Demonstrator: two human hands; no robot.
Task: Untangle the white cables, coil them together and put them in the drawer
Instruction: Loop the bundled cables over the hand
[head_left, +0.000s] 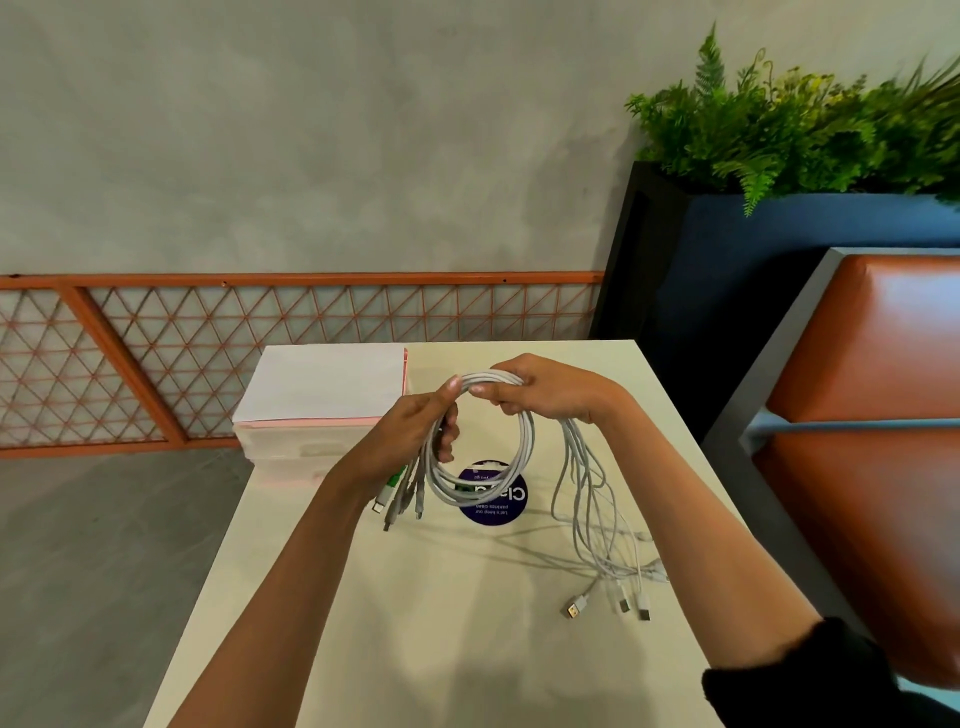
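Above the round purple sticker (493, 503) on the bench (415, 623), the left hand (415, 431) is gripping the white cables (522, 441) by the loop's side while the right hand (540, 395) is pinching its top, probably to keep the turns from springing apart, with loose tails (597, 525) trailing right of the sticker.

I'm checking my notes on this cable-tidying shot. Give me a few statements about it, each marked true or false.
1. The left hand and right hand both grip the cable coil. True.
2. The cable coil lies flat on the table. False: it is held up above the table.
3. Loose cable ends trail from the right hand down onto the table. True.
4. The round sticker on the table is red. False: it is dark blue.
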